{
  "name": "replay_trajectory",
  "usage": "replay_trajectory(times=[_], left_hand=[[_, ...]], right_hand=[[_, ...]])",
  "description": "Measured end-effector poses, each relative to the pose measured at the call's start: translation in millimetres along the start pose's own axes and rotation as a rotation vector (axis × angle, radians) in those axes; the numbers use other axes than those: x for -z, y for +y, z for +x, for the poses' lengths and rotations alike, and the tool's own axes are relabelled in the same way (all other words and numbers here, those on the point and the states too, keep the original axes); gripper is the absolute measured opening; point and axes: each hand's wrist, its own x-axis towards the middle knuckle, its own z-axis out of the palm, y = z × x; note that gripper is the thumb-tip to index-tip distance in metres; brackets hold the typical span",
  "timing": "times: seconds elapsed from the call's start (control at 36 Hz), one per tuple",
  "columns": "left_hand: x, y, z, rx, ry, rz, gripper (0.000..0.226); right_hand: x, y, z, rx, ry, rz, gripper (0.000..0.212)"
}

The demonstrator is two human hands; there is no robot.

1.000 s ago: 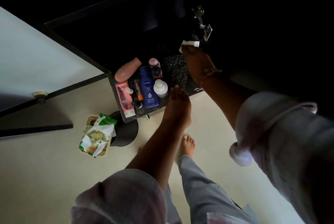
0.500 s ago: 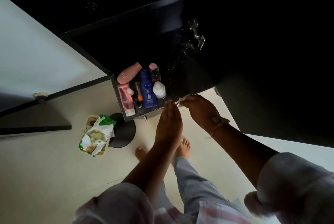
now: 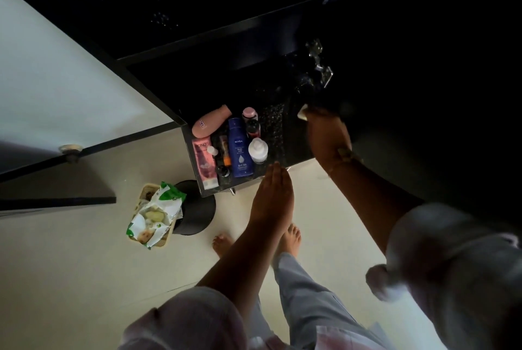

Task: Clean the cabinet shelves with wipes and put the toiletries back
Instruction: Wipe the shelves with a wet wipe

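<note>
Nearest, bare feet stand on the pale tiled floor (image 3: 70, 279), and the left hand (image 3: 271, 197) reaches forward with its fingers (image 3: 275, 177) straight and pressed together, tips just at the front edge of the dark speckled shelf (image 3: 275, 129), holding nothing. To the left of those fingers and lower down, a pack of wet wipes (image 3: 154, 215) lies in a small woven basket (image 3: 145, 190) on the floor, touching a round black bin (image 3: 197, 208). Just beyond the left fingertips the toiletries crowd the left half of the shelf: a blue Nivea body milk bottle (image 3: 240, 149), a pink Pond's tube (image 3: 204, 163), a white-capped bottle (image 3: 258, 150) and a pink bottle (image 3: 210, 123) on its side. Right of them the right hand (image 3: 327, 135) works the bare stretch, with a white wipe (image 3: 302, 113) showing at its far edge; its fingers are lost in shadow, so I cannot tell whether they curl round the wipe or press it flat. Wiping looks partly done: this shelf's right side is being cleaned, while the side under the bottles seems left to do, and the toiletries need spreading back. Farther off, a metal hinge (image 3: 319, 64) glints in the unlit cabinet; the pale cabinet door (image 3: 56, 81) stands open far left.
</note>
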Motion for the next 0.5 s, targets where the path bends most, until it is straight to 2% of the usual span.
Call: replay_trajectory(times=[0.19, 0.31, 0.39, 0.5], left_hand=[[-2.7, 1.9, 7.0, 0.02, 0.03, -0.058, 0.071], [-1.5, 2.7, 11.4, 0.01, -0.01, -0.016, 0.069], [4.9, 4.1, 8.9, -0.006, 0.03, -0.01, 0.064], [8.2, 1.7, 10.2, -0.005, -0.002, -0.021, 0.064]], right_hand=[[-3.4, -8.3, 63.3, -0.068, -0.07, -0.11, 0.038], [-22.3, -0.9, 75.9, 0.008, -0.099, -0.213, 0.039], [-32.9, 2.9, 82.0, 0.044, -0.095, -0.234, 0.04], [-33.2, -8.7, 84.7, 0.064, -0.115, -0.202, 0.041]])
